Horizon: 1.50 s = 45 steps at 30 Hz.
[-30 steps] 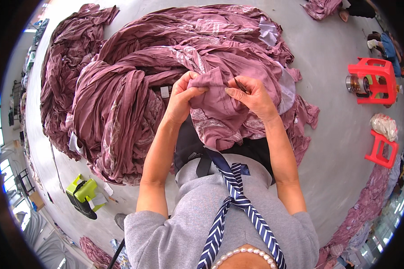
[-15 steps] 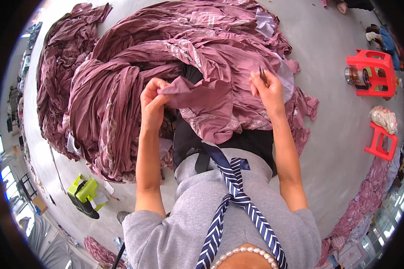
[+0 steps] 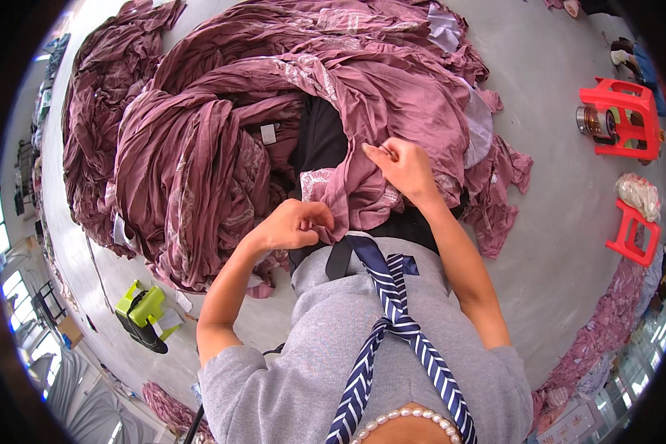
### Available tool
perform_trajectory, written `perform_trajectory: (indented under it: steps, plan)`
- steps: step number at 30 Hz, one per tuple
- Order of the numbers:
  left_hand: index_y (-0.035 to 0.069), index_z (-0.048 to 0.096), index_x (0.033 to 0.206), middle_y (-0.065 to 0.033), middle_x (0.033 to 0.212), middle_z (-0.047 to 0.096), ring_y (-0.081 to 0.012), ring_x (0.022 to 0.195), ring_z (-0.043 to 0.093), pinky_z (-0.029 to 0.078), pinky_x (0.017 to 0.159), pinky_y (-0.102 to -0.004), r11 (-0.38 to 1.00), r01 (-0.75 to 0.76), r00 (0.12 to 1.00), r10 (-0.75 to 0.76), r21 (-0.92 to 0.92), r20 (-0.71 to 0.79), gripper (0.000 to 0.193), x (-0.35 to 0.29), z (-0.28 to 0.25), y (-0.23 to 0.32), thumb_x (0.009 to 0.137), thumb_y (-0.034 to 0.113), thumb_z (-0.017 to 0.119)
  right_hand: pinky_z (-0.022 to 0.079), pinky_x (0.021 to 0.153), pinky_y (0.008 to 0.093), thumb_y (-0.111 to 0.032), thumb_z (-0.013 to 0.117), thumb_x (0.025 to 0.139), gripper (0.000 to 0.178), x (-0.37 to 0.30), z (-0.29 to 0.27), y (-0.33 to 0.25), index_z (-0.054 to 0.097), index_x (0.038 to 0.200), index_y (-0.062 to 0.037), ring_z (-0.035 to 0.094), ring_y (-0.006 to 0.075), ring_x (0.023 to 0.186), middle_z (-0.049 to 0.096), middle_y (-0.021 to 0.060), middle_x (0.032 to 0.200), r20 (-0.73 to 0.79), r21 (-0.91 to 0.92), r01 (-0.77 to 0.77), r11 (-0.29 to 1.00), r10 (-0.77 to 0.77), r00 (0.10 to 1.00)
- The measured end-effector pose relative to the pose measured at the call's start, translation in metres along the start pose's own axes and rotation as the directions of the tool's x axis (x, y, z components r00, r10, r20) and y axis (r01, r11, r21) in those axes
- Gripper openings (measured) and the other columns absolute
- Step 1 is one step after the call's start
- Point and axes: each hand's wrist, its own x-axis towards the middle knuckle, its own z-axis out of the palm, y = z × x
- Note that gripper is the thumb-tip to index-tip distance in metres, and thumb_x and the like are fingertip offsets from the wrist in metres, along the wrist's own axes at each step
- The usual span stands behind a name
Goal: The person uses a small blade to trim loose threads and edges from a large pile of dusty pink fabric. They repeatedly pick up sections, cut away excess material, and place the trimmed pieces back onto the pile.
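A large heap of mauve fabric (image 3: pixel 189 148) with white patterned bands is bunched over my lap and the floor. My left hand (image 3: pixel 292 224) pinches a fabric edge close to my waist, thumb against curled fingers. Farther up and to the right, my right hand (image 3: pixel 405 172) is closed just over the cloth, its fingertips at a fold. A small dark pointed tool (image 3: pixel 387 151), like thread snips or tweezers, shows only as a sliver in that hand; the rest is hidden. A white label (image 3: pixel 268 134) lies on the fabric to the left.
Red plastic stools (image 3: pixel 621 92) stand at the right, one beside a glass jar (image 3: pixel 595 122), another under a plastic bag (image 3: pixel 638 195). A lime-green and black object (image 3: pixel 146 312) sits on the grey floor at left. More mauve cloth (image 3: pixel 588 344) is piled at lower right.
My left hand has come down and right toward my waist with the fabric. The right hand has moved left and slightly down onto the cloth, its tool now mostly hidden.
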Motion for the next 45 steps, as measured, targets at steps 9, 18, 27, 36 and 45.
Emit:
perform_trajectory:
  steps: [9,18,27,36,45]
  plan:
    - [-0.001,0.065,0.095,-0.0029,0.073,0.064,-0.0067,0.067,0.057,0.048,0.062,-0.0240,0.987,-0.138,0.986,0.145,0.087,-0.076,0.022,0.023,-0.014,0.015,0.087,0.020,0.064,0.037,0.048,0.0267,-0.023,0.066,0.083,0.028,0.021,0.038,0.030,0.056,0.069,-0.0008,0.049,0.0112,0.051,0.052,0.0012,0.057,0.013,0.221,0.066,0.973,-0.070,0.997]
    - [0.001,0.060,0.114,0.0035,0.091,0.061,-0.0027,0.077,0.051,0.041,0.063,-0.0168,0.894,-0.233,0.900,0.049,-0.384,-0.433,0.037,0.073,-0.004,0.044,0.090,0.029,0.062,0.026,0.043,0.0189,-0.017,0.057,0.093,0.018,-0.015,-0.001,-0.024,0.060,0.082,-0.0025,0.035,-0.0008,0.050,0.043,-0.0090,0.058,-0.049,0.574,0.116,0.811,-0.108,0.993]
    - [-0.005,0.060,0.096,0.0011,0.065,0.051,-0.0032,0.062,0.044,0.038,0.056,-0.0192,0.973,-0.229,0.755,0.176,-0.002,-0.632,0.020,0.066,-0.003,0.069,0.085,0.003,0.046,0.031,0.047,0.0201,-0.004,0.054,0.087,0.005,-0.028,-0.011,-0.034,0.054,0.082,-0.0022,0.036,0.0021,0.053,0.043,-0.0048,0.061,-0.151,0.415,0.214,0.885,-0.165,0.975]
    - [0.004,0.056,0.070,0.0059,0.063,0.050,-0.0016,0.058,0.044,0.034,0.055,-0.0166,0.531,-0.396,0.900,0.063,-0.749,-0.431,0.012,0.088,-0.005,0.060,0.073,-0.001,0.046,0.024,0.043,0.0176,-0.021,0.048,0.094,0.019,-0.033,-0.035,-0.045,0.051,0.077,-0.0116,0.030,-0.0015,0.049,0.034,-0.0116,0.061,0.049,0.728,-0.037,0.685,0.003,0.999]
    - [-0.001,0.060,0.094,0.0005,0.082,0.059,-0.0055,0.076,0.054,0.042,0.071,-0.0180,0.571,-0.232,0.961,0.011,-0.787,-0.276,0.016,0.071,-0.009,0.083,0.080,0.004,0.052,0.022,0.048,0.0187,-0.021,0.048,0.094,0.019,-0.030,-0.044,-0.039,0.052,0.079,-0.0094,0.027,-0.0014,0.055,0.033,-0.0116,0.064,-0.033,0.662,0.103,0.742,-0.108,0.994]
